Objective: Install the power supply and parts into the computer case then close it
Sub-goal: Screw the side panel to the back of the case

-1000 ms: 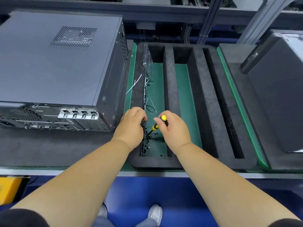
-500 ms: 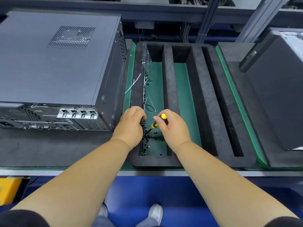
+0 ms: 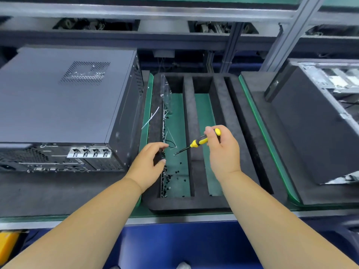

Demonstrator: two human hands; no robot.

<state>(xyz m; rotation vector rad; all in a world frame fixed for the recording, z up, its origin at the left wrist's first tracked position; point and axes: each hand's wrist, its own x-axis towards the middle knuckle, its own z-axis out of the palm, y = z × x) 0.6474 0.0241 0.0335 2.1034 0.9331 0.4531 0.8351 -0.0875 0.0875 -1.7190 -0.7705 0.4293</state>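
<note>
While your right hand [image 3: 223, 150] grips the screwdriver [image 3: 196, 143], its tip carries a screw [image 3: 174, 154].
Your left hand [image 3: 149, 164], fingers loosely curled and empty, could knock it back into the foam tray [image 3: 188, 203].

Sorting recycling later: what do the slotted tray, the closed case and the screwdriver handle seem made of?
Tray: probably dense foam, matte black, with a grainy surface and rounded corners. Case: likely painted sheet metal, smooth grey, with a punched vent grid. Screwdriver handle: apparently glossy yellow plastic with black sections.
</note>
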